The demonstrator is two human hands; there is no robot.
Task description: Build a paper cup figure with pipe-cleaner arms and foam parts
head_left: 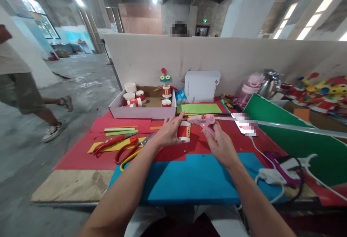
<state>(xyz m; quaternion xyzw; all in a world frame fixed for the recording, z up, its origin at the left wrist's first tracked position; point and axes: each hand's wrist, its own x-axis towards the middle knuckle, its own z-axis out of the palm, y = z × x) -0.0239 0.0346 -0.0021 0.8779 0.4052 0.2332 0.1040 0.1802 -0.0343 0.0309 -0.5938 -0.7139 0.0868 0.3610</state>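
My left hand (170, 131) is closed around a red and white paper cup (184, 132) lying on its side just above the red paper. In my right hand (220, 143) is a pink hot glue gun (204, 120), gripped by its handle, with a small orange light glowing on its body. The gun's nozzle points left and sits close to the cup's upper edge. A clear glue stick (226, 118) appears to stick out from the back of the gun. Left of my left hand lie red-handled scissors (123, 153).
A white box (143, 112) holds several paper cups and a cup figure (166, 89). Paper strips (119, 131) lie at left. A green board (292, 143), a phone (245, 125) and a power strip with cables (284, 170) are at right. A person (27, 81) walks past at left.
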